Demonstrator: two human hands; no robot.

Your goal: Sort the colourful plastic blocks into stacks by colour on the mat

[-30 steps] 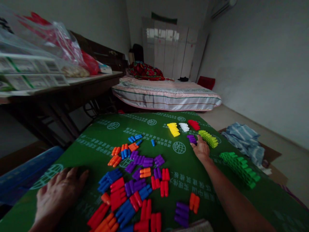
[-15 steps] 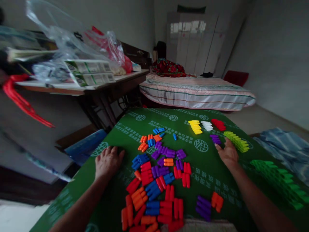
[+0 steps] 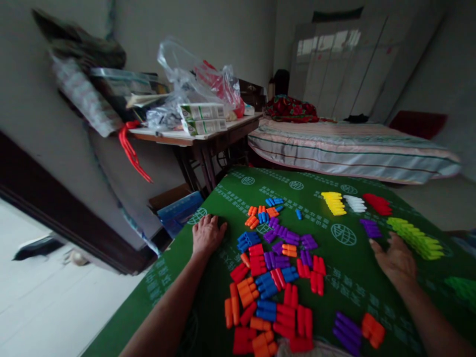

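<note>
My left hand [image 3: 208, 235] lies flat near the left edge of the green board [image 3: 148, 312], fingers stretched out, holding nothing. On the right, my right hand [image 3: 396, 258] rests with thumb and fingers apart. Its thumb is close to a small purple row of bullet-shaped plastic pieces [image 3: 371, 228], and its fingers are beside a yellow-green block of joined pieces [image 3: 416, 238]; contact is hard to tell. Between the hands spreads a loose pile of red [image 3: 257, 260], blue [image 3: 266, 285], orange [image 3: 247, 291] and purple [image 3: 292, 238] pieces.
Yellow [image 3: 333, 203], white [image 3: 354, 203] and red [image 3: 377, 204] groups sit in a row towards the far right. A bright green block [image 3: 461, 292] is at the right edge. Beyond stand a cluttered desk [image 3: 167, 136] and a bed [image 3: 345, 148].
The view has turned left, so everything sits further right in the picture. Both hands keep about the same places on the board, and the pieces look unmoved.
</note>
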